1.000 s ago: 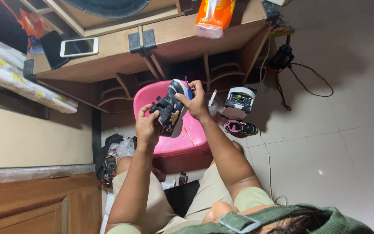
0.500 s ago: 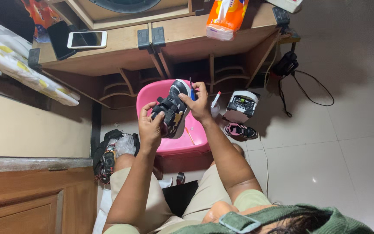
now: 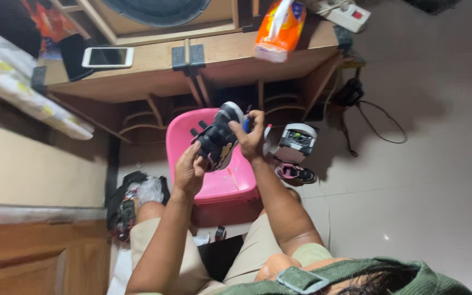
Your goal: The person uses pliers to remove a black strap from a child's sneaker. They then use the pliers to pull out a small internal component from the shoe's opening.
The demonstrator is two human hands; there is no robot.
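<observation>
Black shoe (image 3: 218, 141) gripped between left hand (image 3: 190, 172) and right hand (image 3: 250, 136); a loosened grip could drop it into the pink basin (image 3: 230, 183) beneath them.

1. You are holding a black shoe (image 3: 218, 139) showing a white sole edge and a pale yellowish patch near its lower side.
2. A bright pink basin (image 3: 230, 183) is glowing behind it.
3. A second small shoe (image 3: 295, 173), dark with pink trim, is lying on the pale grey-white tiled floor (image 3: 422, 180).
4. An orange and white packet (image 3: 279, 30) is sitting on the brown wooden desk (image 3: 154, 74).
5. A white-framed phone (image 3: 107, 56) is showing a grey screen.
6. A cloth (image 3: 23, 87) is displaying a yellow and grey print on white.
7. You are wearing beige shorts (image 3: 252, 257).
</observation>
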